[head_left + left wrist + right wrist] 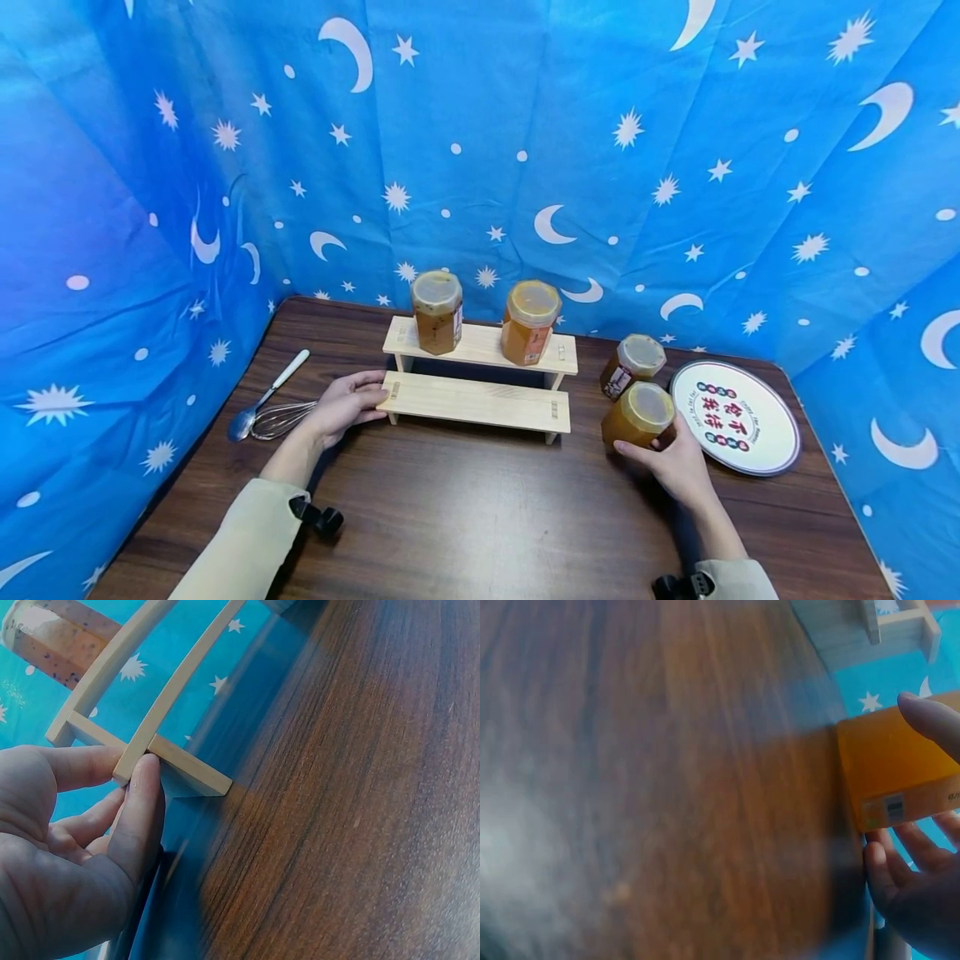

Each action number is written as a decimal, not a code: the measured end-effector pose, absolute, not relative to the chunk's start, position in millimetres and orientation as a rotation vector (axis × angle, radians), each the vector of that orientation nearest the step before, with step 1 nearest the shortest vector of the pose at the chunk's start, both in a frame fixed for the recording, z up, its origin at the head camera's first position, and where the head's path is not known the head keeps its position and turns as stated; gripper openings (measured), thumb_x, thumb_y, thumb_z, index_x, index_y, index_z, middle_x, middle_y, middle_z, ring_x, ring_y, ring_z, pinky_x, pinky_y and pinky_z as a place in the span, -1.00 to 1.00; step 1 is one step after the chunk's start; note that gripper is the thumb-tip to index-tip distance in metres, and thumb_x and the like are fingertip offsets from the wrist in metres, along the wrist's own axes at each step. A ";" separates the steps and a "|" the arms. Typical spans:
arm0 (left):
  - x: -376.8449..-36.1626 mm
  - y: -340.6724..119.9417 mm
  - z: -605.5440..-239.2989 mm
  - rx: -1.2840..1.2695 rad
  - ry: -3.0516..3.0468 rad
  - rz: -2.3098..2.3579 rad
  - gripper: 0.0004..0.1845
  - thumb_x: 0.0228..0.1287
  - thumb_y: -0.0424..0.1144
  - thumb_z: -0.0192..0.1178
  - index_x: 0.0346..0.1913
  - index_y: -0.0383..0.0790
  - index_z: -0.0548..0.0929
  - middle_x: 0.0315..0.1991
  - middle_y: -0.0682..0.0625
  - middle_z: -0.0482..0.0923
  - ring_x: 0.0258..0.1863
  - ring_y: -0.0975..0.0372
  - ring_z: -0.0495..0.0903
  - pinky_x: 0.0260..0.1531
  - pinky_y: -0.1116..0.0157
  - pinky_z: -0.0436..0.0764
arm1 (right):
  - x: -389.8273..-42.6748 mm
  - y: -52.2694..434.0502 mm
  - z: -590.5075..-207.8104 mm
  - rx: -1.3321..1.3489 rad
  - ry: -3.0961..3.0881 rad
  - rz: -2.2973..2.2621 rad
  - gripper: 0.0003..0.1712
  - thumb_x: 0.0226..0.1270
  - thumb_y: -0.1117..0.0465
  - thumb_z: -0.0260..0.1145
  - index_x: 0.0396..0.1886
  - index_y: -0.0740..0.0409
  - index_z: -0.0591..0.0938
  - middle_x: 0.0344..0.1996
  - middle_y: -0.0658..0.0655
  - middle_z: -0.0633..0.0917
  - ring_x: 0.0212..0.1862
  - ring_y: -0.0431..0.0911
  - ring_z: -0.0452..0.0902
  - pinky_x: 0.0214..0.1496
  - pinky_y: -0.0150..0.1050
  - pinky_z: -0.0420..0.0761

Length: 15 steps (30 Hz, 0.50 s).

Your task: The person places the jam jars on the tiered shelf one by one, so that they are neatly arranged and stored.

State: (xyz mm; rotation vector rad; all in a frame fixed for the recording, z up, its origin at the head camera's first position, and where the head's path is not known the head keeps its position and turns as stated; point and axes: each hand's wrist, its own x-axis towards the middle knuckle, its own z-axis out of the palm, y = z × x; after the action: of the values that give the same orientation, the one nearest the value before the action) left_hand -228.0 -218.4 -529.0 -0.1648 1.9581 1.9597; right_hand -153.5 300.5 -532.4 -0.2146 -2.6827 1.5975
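A two-step wooden rack (480,400) stands mid-table. My left hand (343,410) pinches the left end of its lower board; in the left wrist view the thumb (142,817) and index finger meet at the board's end. Two octagonal jars, one with dark specks (437,321) and one orange (528,329), sit on the upper step. Right of the rack, my right hand (678,462) holds an amber jar (633,417), thumb on one side and fingers on the other. Close behind it is a darker jar (630,367). The lower step bears nothing.
At right lies a round white plate (738,417) with red characters, close beside the right hand. A whisk (281,418) and a white-handled spoon (288,371) lie left of the left hand. Blue star-patterned cloth (480,167) hangs behind the table and at its sides.
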 end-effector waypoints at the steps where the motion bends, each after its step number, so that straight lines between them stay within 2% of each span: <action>1: -228.2 -218.4 -529.3 -0.164 1.957 1.959 -0.36 0.50 -0.37 0.21 0.53 -0.42 0.26 0.35 -0.37 0.40 0.01 0.17 0.66 -0.02 0.27 0.74 | -154.0 301.2 -533.6 -0.211 -2.680 1.598 0.19 0.21 0.00 0.63 0.62 0.20 0.10 0.46 0.35 0.34 0.46 0.25 0.24 0.41 0.34 0.37; 9: -228.3 -218.2 -530.9 -0.155 1.962 1.958 -0.35 0.50 -0.36 0.22 0.54 -0.44 0.25 0.35 -0.37 0.38 0.01 0.17 0.65 -0.03 0.27 0.74 | -152.6 297.9 -538.2 -0.297 -2.581 1.661 0.21 0.17 0.06 0.66 0.61 0.20 0.09 0.46 0.33 0.34 0.47 0.23 0.24 0.47 0.34 0.28; 15: -228.8 -217.6 -530.5 -0.154 1.964 1.956 -0.34 0.50 -0.35 0.22 0.53 -0.43 0.25 0.34 -0.37 0.39 0.01 0.17 0.65 -0.03 0.26 0.74 | -149.3 294.1 -537.7 -0.362 -2.552 1.622 0.16 0.15 0.02 0.67 0.58 0.18 0.16 0.43 0.29 0.36 0.45 0.22 0.28 0.43 0.29 0.37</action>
State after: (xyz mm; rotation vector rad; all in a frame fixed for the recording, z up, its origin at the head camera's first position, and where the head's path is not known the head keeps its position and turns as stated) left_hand -228.8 -217.6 -530.5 -0.1537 1.9637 1.9560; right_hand -149.3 294.1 -537.7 -0.3625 -2.5519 1.6224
